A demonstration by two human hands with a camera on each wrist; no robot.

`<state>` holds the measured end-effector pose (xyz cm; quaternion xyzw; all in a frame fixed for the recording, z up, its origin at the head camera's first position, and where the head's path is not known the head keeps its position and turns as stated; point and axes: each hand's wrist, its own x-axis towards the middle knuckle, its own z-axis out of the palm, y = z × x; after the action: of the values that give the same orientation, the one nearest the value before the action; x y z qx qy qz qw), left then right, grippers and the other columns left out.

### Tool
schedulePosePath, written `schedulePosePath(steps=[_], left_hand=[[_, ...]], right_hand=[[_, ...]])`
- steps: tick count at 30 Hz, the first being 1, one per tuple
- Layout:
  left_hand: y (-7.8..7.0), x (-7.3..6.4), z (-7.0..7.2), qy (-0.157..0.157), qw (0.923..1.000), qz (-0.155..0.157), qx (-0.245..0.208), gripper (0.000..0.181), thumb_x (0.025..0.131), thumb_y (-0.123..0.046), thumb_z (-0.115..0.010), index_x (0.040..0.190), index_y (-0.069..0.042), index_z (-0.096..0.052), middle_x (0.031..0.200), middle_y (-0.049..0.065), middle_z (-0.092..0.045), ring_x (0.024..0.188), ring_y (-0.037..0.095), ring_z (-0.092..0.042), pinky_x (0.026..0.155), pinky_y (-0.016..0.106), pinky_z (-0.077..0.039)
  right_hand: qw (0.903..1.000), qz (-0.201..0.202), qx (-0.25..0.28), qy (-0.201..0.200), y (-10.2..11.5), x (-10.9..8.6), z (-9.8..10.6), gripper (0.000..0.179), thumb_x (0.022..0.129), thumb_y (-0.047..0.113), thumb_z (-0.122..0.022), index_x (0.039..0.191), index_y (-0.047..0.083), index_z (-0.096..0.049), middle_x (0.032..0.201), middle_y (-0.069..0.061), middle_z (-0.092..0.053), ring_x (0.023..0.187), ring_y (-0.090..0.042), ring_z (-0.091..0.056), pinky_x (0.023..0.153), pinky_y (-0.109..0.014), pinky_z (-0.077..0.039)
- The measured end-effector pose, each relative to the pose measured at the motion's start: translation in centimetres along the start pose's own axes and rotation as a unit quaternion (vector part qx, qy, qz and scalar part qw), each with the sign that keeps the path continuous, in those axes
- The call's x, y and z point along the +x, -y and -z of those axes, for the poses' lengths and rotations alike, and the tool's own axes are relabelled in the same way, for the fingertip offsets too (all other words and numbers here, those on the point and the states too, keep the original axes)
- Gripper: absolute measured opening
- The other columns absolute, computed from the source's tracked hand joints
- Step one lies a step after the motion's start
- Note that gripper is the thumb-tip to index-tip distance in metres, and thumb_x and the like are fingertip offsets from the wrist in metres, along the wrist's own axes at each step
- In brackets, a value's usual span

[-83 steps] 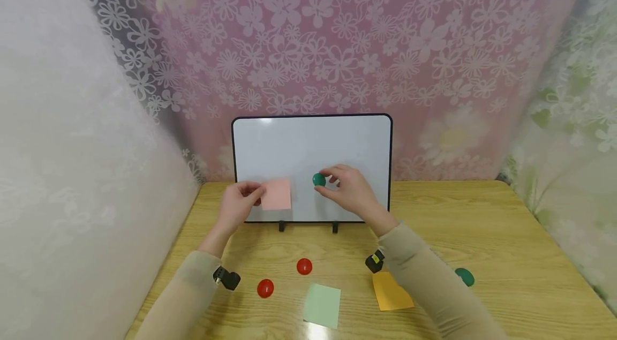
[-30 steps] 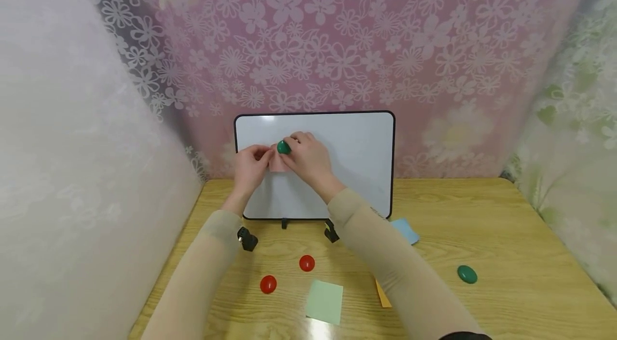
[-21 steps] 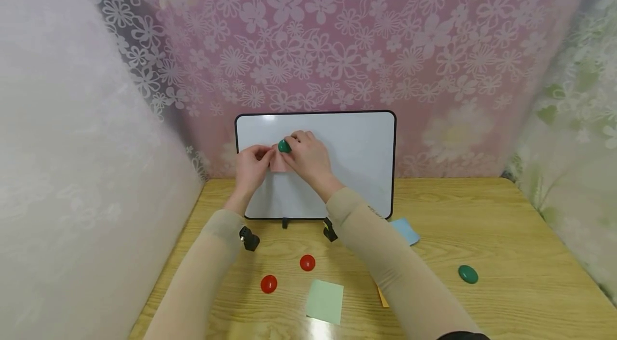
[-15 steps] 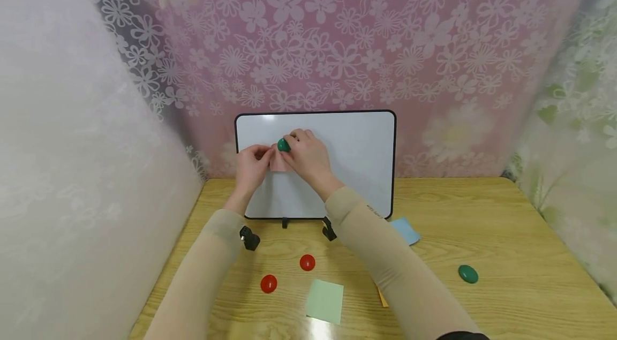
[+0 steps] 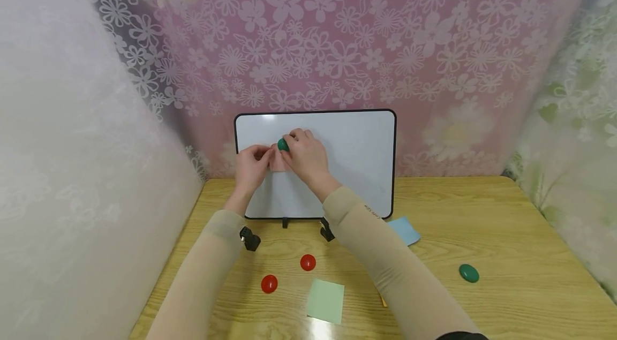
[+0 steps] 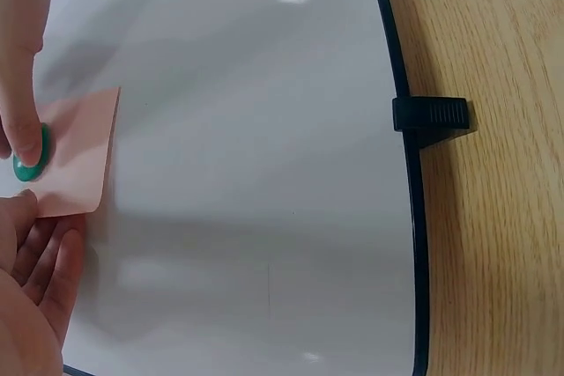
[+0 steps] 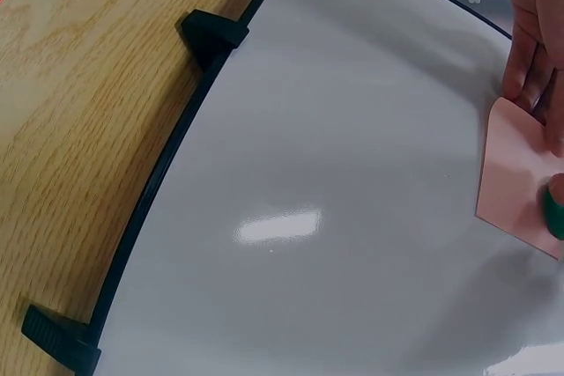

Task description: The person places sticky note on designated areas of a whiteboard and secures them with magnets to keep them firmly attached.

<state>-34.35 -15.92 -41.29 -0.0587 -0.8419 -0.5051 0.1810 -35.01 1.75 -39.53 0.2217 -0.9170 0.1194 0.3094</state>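
Against the upper left of a whiteboard (image 5: 356, 168), my left hand (image 5: 251, 168) pinches the left edge of a pink sticky note (image 5: 278, 164). In the left wrist view its thumb lies on the note's (image 6: 81, 165) front, the other fingers behind. My right hand (image 5: 308, 157) grips a round green magnet (image 5: 282, 145) at the note's upper part. A fingertip presses on the magnet (image 6: 21, 169) in that wrist view. The right wrist view shows the note (image 7: 509, 180) curving slightly, with the magnet (image 7: 552, 216) cut off by the frame. My right hand hides part of the note.
The whiteboard stands on small black feet (image 5: 285, 223). On the wooden table lie two red magnets (image 5: 308, 262) (image 5: 269, 284), a light green note (image 5: 325, 301), a blue note (image 5: 404, 231) and another green magnet (image 5: 469, 273). My right sleeve covers most of an orange note (image 5: 384, 301).
Since the oldest frame, my left hand has raised the pink note up the board. My right hand has brought the green magnet left and up onto it. Over the last second both hands barely move.
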Motion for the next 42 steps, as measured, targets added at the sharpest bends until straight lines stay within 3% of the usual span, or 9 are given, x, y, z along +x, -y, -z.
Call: schedulePosePath(steps=[10,19,34,42], left_hand=[[0.5,-0.3,-0.2,-0.017,0.9998,-0.004,-0.009,0.025,0.105,-0.027,-0.073,0.111,-0.004,-0.08,0.1,0.009,-0.077,0.086,0.022,-0.07,0.067,0.029,-0.057],[1.0,-1.4,-0.1,-0.04,0.9991,-0.015,-0.003,0.025,0.103,-0.029,-0.076,0.103,-0.004,-0.077,0.092,0.009,-0.075,0.082,0.022,-0.067,0.065,0.027,-0.054],[1.7,-4.2,-0.4,-0.046,0.9954,-0.057,-0.062,0.017,0.101,-0.021,-0.078,0.099,-0.004,-0.076,0.084,0.008,-0.073,0.072,0.021,-0.066,0.061,0.024,-0.053],[1.8,-6.7,-0.4,-0.039,0.9948,-0.047,-0.082,0.02,0.1,-0.027,-0.08,0.105,-0.007,-0.076,0.094,0.006,-0.075,0.083,0.02,-0.068,0.07,0.023,-0.054]], right_hand=[[0.9981,0.014,0.029,-0.053,-0.3,-1.0,0.0,0.031,0.099,0.035,-0.081,0.12,0.011,-0.079,0.119,-0.009,-0.07,0.106,-0.028,-0.067,0.08,-0.037,-0.062],[0.9959,0.0,0.069,-0.06,-0.3,-2.0,0.5,0.033,0.098,0.034,-0.082,0.121,0.011,-0.08,0.118,-0.008,-0.07,0.109,-0.027,-0.066,0.081,-0.037,-0.061],[0.994,-0.007,0.085,-0.069,-2.2,-4.9,1.5,0.036,0.098,0.037,-0.081,0.126,0.014,-0.078,0.12,-0.004,-0.071,0.106,-0.022,-0.067,0.075,-0.035,-0.061],[0.9912,-0.016,0.112,-0.069,-3.5,-7.4,1.8,0.033,0.096,0.035,-0.083,0.121,0.014,-0.081,0.118,-0.003,-0.071,0.104,-0.022,-0.067,0.079,-0.036,-0.06]])
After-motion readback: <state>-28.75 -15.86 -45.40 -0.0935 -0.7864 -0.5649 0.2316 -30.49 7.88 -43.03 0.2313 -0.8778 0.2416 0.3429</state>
